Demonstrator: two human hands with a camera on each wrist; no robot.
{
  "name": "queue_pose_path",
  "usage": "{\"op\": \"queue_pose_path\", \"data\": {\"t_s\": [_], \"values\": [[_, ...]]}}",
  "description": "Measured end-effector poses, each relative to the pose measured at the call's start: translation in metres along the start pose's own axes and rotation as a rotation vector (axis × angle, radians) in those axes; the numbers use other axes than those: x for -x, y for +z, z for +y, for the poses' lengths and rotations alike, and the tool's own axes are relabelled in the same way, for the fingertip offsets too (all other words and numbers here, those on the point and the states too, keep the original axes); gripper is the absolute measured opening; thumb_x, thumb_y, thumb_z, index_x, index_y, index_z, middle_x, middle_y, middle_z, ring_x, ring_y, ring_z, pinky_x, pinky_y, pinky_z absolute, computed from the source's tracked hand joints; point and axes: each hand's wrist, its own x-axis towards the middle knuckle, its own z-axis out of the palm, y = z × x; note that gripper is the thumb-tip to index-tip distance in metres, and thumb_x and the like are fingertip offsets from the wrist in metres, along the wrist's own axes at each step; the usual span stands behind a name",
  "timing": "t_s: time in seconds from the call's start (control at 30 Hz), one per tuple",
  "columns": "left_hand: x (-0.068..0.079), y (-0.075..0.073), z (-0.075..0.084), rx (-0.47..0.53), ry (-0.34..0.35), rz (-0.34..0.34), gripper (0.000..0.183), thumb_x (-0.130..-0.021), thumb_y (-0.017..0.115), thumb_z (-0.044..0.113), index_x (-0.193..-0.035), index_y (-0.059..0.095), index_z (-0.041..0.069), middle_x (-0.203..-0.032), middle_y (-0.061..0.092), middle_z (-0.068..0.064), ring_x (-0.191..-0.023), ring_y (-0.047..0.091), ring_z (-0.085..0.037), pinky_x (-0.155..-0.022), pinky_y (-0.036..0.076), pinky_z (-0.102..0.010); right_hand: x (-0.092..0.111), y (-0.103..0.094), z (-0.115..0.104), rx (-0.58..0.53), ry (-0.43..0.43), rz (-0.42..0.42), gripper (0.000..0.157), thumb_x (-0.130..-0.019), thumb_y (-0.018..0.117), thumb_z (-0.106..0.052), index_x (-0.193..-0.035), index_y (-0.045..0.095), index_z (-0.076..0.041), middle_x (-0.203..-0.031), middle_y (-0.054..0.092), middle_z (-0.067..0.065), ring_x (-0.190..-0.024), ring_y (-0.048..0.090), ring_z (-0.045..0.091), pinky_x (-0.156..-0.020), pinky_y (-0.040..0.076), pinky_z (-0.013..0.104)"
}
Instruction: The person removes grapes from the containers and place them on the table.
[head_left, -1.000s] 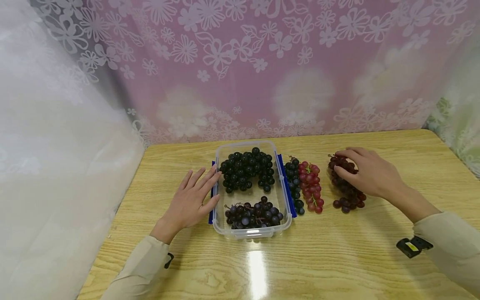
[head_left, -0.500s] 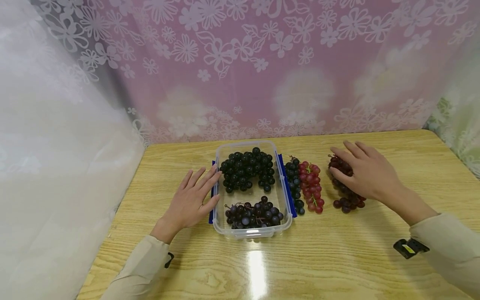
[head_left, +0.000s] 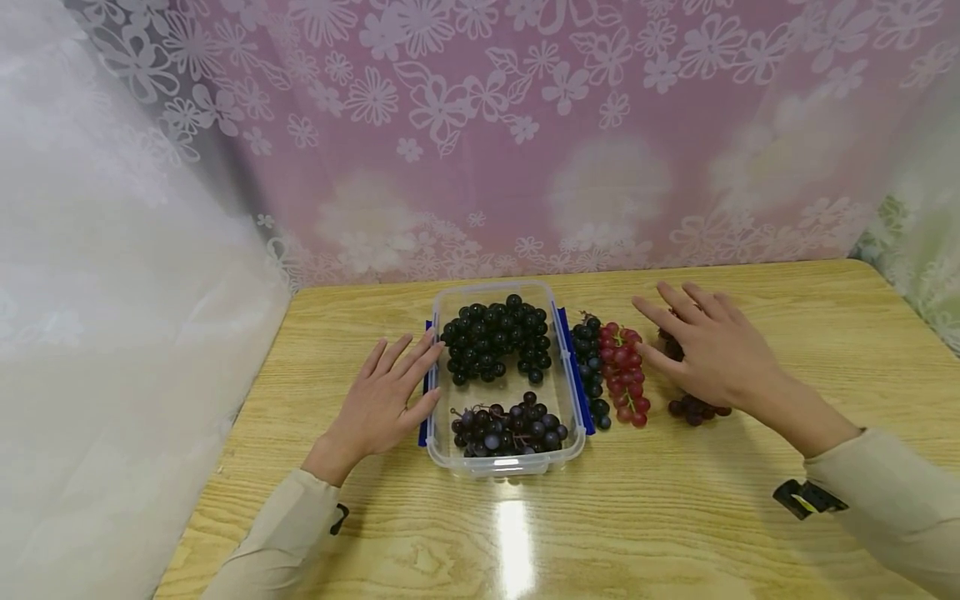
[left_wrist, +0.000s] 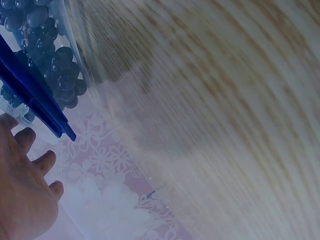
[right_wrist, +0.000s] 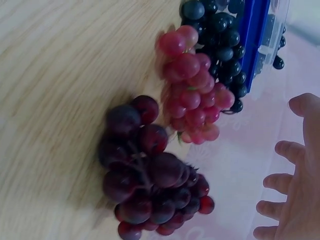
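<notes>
A clear plastic container [head_left: 491, 467] with blue side latches holds a green-black grape bunch [head_left: 491, 337] at the back and a dark purple bunch [head_left: 510, 429] at the front. My left hand [head_left: 382, 404] rests at its left rim, fingers spread and straight. Over a dark red grape bunch [head_left: 697, 410] hovers my right hand [head_left: 708, 350], fingers extended, partly hiding the bunch. In the right wrist view, that dark red bunch [right_wrist: 150, 175] lies on the table, apart from the fingers [right_wrist: 280, 182]. Pink-red grapes [head_left: 624, 375] lie left of the right hand.
A black grape bunch [head_left: 588, 367] lies along the container's right latch, beside the pink-red grapes. The wood-grain table [head_left: 615, 517] meets a pink flowered curtain [head_left: 480, 167] at the back, and a white sheet [head_left: 112, 333] hangs on the left.
My right hand has let go of the dark red bunch, its fingers straightening, and has moved left toward the pink-red grapes. The left hand has stayed at the container's rim.
</notes>
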Motion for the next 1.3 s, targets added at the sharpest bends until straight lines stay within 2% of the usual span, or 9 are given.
{"op": "queue_pose_path", "data": {"t_s": [0.33,0.77,0.97,1.3], "values": [[0.0,0.0,0.0,0.009,0.005,0.008,0.061,-0.101,0.026,0.052,-0.153,0.025,0.021,-0.157,0.02,0.001,-0.141,0.021,-0.029,-0.115,0.006,-0.049,-0.015,-0.009,-0.02,0.03,-0.063,-0.018,0.072,-0.093,0.05,-0.057,-0.152,0.03,-0.023,-0.155,0.023,0.015,-0.14,0.019,0.039,-0.111,0.013,0.057],[0.0,0.002,-0.001,0.003,0.003,0.01,0.061,-0.101,0.027,0.052,-0.153,0.025,0.022,-0.158,0.019,0.002,-0.142,0.021,-0.028,-0.115,0.006,-0.049,-0.031,-0.011,-0.052,0.05,-0.124,-0.009,0.07,-0.093,0.043,-0.062,-0.153,0.028,-0.027,-0.157,0.021,0.009,-0.142,0.016,0.033,-0.112,0.012,0.055],[0.0,0.001,-0.001,0.013,-0.002,0.0,0.061,-0.101,0.026,0.053,-0.154,0.023,0.022,-0.158,0.017,0.002,-0.142,0.018,-0.027,-0.115,0.004,-0.048,-0.038,-0.008,-0.061,0.074,-0.17,0.022,0.072,-0.091,0.043,-0.064,-0.152,0.029,-0.029,-0.156,0.024,0.007,-0.142,0.018,0.032,-0.112,0.014,0.054],[0.0,0.002,-0.001,0.012,0.0,0.002,0.061,-0.101,0.027,0.052,-0.154,0.023,0.022,-0.158,0.02,0.0,-0.142,0.019,-0.028,-0.114,0.007,-0.05,-0.046,-0.004,-0.081,0.084,-0.307,0.089,0.069,-0.09,0.048,-0.061,-0.15,0.035,-0.028,-0.155,0.026,0.006,-0.14,0.024,0.031,-0.112,0.016,0.053]]}}
